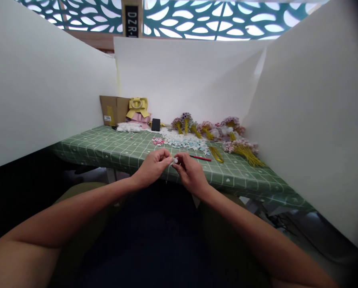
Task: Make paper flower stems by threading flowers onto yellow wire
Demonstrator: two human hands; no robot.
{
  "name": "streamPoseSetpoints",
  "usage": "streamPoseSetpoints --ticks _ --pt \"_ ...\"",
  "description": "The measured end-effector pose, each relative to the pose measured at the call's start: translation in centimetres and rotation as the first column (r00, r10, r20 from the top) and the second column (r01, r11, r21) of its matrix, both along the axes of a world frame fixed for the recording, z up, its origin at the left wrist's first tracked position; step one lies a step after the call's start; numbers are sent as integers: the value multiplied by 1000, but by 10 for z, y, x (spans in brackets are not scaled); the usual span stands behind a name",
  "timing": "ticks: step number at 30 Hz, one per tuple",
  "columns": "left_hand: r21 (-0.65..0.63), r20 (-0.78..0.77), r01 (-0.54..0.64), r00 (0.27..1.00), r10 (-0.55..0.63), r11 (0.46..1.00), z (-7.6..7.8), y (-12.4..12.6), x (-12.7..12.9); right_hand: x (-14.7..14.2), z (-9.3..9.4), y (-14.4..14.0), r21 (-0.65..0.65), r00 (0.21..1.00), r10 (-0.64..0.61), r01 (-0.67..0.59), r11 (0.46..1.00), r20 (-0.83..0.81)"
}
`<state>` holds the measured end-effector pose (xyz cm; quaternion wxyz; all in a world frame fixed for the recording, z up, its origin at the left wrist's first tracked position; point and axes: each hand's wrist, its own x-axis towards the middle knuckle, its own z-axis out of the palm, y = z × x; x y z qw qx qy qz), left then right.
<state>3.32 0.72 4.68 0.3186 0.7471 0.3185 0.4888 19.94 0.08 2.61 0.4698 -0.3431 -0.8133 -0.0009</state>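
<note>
Your forearms angle inward; left hand [151, 168] and right hand [191, 173] meet, fingertips pinched together, wrists bent.

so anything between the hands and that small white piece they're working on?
Nothing visible. Left hand and right hand meet at the small white piece, pinched between their fingers above the near edge of the green table. The pile of petals and the red tool lie behind, apart.
</note>
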Motion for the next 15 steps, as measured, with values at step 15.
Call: streamPoseSetpoints --ticks 15 --pt "58 -23 -35 999 37 998 -2 3 -2 -2 -4 4 -266 975 140 -184 946 -175"
